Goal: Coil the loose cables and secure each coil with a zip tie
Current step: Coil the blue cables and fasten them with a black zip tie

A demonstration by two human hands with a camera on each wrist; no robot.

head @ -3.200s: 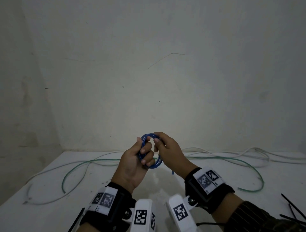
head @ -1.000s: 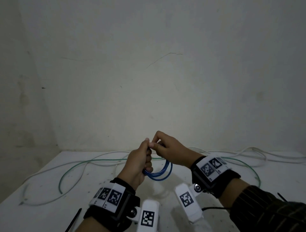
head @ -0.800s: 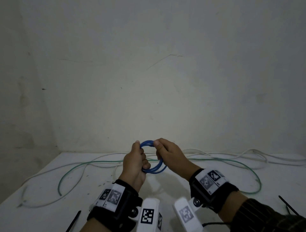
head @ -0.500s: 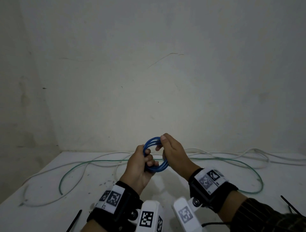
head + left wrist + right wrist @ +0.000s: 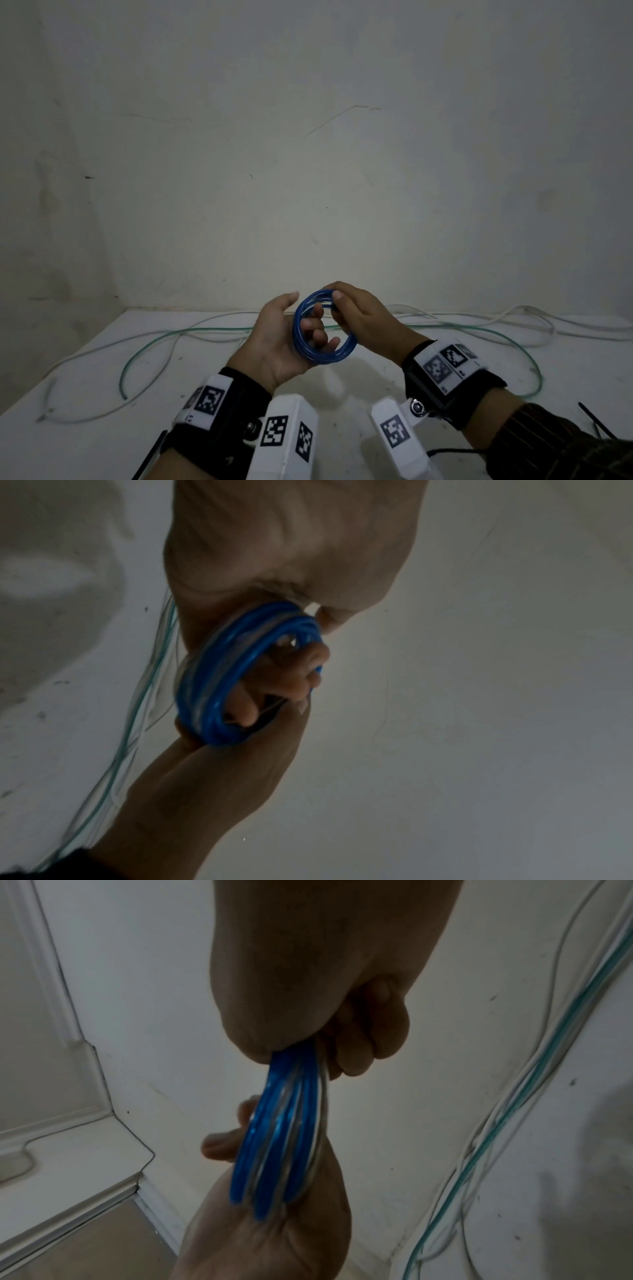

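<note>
A blue cable coil (image 5: 346, 351) of several loops is held upright above the white table (image 5: 85, 445). My left hand (image 5: 310, 320) has its fingers curled through the ring from the left, with the thumb lifted off it and the coil's left side lying against the palm. At the coil's upper right, my right hand (image 5: 337, 301) pinches the loops between thumb and fingers. The left wrist view shows the blue coil (image 5: 212, 691) wedged between both hands. In the right wrist view the coil (image 5: 274, 1150) runs edge-on from the right fingers down to the left palm.
A loose green cable (image 5: 205, 330) and a white cable (image 5: 534, 313) sprawl across the table behind my hands. Black zip ties (image 5: 596, 421) lie at the right edge, and another one (image 5: 150, 455) by my left wrist. A bare wall stands close behind.
The coil has turned to face me more fully. My left thumb has lifted off it while the fingers stay through the ring. The right hand still pinches the top.
</note>
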